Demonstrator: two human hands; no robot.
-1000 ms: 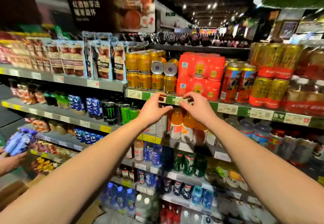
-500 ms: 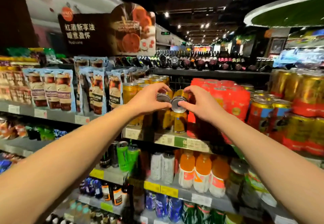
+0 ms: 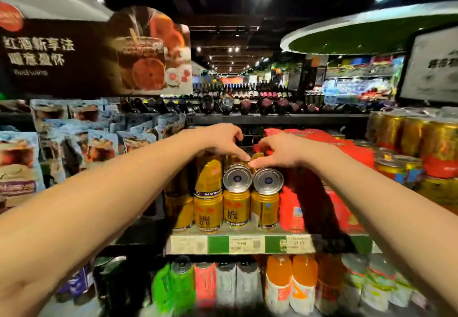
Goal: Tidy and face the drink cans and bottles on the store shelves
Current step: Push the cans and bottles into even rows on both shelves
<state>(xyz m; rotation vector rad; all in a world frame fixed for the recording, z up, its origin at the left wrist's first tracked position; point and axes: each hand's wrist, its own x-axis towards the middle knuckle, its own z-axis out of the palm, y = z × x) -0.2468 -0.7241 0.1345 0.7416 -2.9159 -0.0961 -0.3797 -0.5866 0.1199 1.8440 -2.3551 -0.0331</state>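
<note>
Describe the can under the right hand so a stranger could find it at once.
Start at the green-and-white price strip on the shelf edge, then go up past the row of upright gold cans. Two cans lie on their sides on top, silver ends facing out; it is the right-hand one, next to the red packs.

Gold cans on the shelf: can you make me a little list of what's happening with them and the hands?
lying cans: two gold cans on their sides, silver ends facing out
under them: upright gold cans
left hand: fingers on the left lying can
right hand: fingers on the right lying can
shelf below: orange bottles
</note>
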